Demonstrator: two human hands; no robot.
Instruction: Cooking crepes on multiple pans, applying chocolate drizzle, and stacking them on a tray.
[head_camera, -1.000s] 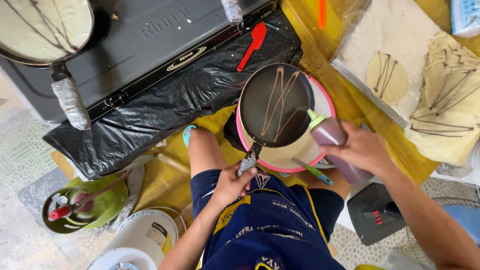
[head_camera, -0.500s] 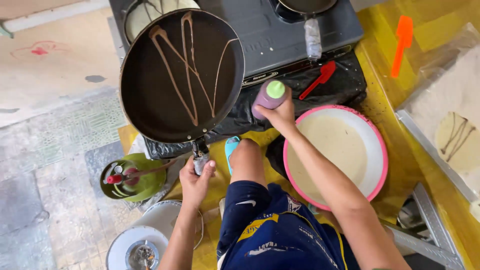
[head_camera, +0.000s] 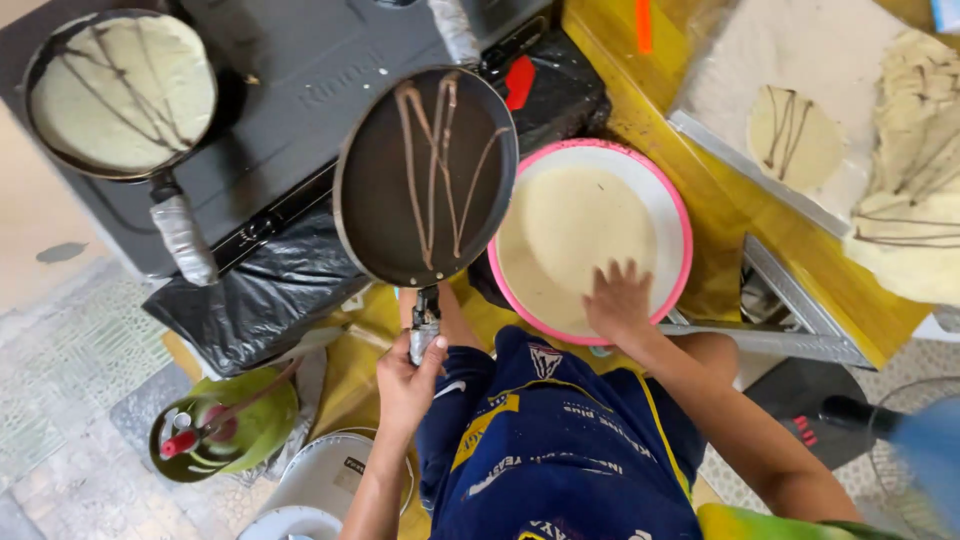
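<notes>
Left fingers clamped on pan handle; right fingers spread over pink-rimmed batter bowl.

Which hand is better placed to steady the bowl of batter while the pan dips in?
Right. The right hand already rests on the pink-rimmed bowl, while the left hand grips the pan handle.

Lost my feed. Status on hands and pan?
Left hand grips pan handle, chocolate lines inside. Right hand flat on bowl rim, in batter. Nothing blocking.
</notes>
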